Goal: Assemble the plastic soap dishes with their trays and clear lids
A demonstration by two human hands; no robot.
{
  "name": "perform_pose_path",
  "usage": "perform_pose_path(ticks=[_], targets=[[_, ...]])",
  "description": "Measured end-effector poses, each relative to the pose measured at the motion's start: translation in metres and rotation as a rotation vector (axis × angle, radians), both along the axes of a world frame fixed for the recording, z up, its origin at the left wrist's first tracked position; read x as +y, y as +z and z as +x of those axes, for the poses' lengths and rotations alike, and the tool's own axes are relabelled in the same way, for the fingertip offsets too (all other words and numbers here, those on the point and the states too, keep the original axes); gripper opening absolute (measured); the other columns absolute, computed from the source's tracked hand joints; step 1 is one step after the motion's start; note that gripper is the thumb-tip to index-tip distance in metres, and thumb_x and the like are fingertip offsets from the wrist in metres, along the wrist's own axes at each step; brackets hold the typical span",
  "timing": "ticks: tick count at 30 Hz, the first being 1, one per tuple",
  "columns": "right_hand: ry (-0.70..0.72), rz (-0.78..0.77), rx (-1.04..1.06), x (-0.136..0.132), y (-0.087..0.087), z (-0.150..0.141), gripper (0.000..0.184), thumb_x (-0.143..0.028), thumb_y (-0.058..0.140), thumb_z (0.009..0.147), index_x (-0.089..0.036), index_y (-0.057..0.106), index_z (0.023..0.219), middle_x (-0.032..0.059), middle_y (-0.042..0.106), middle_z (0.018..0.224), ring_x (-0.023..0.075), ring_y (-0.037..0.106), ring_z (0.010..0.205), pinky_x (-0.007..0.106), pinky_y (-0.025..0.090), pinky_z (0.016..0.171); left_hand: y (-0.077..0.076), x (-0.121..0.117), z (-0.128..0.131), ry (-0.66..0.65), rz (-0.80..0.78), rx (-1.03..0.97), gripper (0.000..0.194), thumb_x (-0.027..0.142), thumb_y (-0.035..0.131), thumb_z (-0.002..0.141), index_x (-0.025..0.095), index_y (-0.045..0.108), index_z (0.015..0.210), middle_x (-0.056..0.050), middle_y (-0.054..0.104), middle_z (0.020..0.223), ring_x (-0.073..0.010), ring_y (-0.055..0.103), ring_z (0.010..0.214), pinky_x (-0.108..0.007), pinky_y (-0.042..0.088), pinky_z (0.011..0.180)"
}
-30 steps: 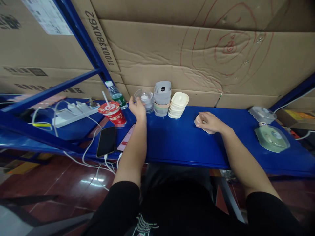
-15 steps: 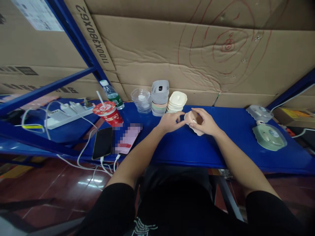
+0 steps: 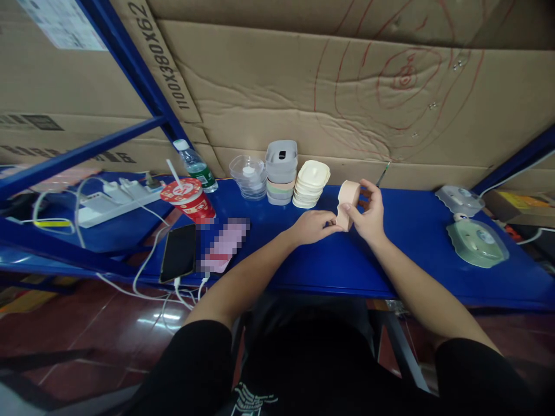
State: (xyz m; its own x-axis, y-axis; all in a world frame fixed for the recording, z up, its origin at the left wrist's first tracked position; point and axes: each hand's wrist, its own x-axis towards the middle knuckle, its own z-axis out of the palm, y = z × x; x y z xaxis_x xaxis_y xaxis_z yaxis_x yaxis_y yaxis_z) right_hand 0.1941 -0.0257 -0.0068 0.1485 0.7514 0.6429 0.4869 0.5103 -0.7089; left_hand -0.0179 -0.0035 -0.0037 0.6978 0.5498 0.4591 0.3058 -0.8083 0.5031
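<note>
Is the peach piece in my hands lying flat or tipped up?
Tipped up: held by your right hand and left hand, the peach piece stands steeply, wavy edge facing left.

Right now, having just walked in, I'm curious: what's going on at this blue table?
Someone at the blue table is handling a peach-coloured piece, tipped up between both hands. The right hand grips its side, while the left hand pinches its lower edge. Behind them stand a stack of clear plastic pieces, a mostly grey stack and a cream stack. Toward the right end sits a green, clear-topped case.
</note>
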Motion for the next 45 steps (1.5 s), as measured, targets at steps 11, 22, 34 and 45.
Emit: perform_pose_path(ticks=[11, 22, 34, 45], targets=[[-0.100, -0.045, -0.070, 0.015, 0.008, 0.026, 0.078, -0.071, 0.054, 0.094, -0.036, 0.037, 0.162, 0.0149, 0.063, 0.142, 0.0411, 0.064, 0.131, 0.062, 0.060, 0.103, 0.001, 0.017, -0.013, 0.108, 0.083, -0.218, 0.040, 0.059, 0.068, 0.099, 0.022, 0.058, 0.088, -0.002, 0.065, 0.089, -0.0143, 0.058, 0.071, -0.030, 0.049, 0.069], [0.047, -0.076, -0.214, 0.011, 0.009, 0.023, 0.080, -0.083, 0.064, 0.085, -0.031, 0.060, 0.146, 0.0142, 0.062, 0.133, 0.0392, 0.063, 0.124, 0.061, 0.058, 0.103, 0.000, 0.030, -0.020, 0.456, 0.373, -0.390, 0.033, 0.053, 0.065, 0.104, 0.020, 0.070, 0.101, -0.009, 0.073, 0.112, -0.0164, 0.072, 0.093, -0.026, 0.055, 0.073], [0.368, -0.098, -0.378, -0.004, 0.015, 0.008, 0.105, -0.087, 0.058, 0.087, -0.032, 0.025, 0.172, 0.0139, 0.062, 0.147, 0.0392, 0.063, 0.133, 0.058, 0.051, 0.117, -0.004, 0.029, -0.010, 0.462, 0.559, -0.258, 0.029, 0.041, 0.056, 0.110, 0.023, 0.079, 0.114, -0.008, 0.073, 0.103, -0.0171, 0.072, 0.091, -0.027, 0.055, 0.074], [0.301, -0.217, -0.193, -0.008, 0.009, -0.007, 0.121, -0.091, 0.063, 0.080, -0.033, 0.012, 0.173, 0.0158, 0.066, 0.138, 0.0398, 0.071, 0.117, 0.062, 0.060, 0.104, -0.001, 0.006, -0.004, 0.079, 0.447, -0.341, 0.053, 0.061, 0.050, 0.108, 0.019, 0.067, 0.134, -0.019, 0.062, 0.142, -0.0229, 0.072, 0.109, -0.040, 0.064, 0.092]])
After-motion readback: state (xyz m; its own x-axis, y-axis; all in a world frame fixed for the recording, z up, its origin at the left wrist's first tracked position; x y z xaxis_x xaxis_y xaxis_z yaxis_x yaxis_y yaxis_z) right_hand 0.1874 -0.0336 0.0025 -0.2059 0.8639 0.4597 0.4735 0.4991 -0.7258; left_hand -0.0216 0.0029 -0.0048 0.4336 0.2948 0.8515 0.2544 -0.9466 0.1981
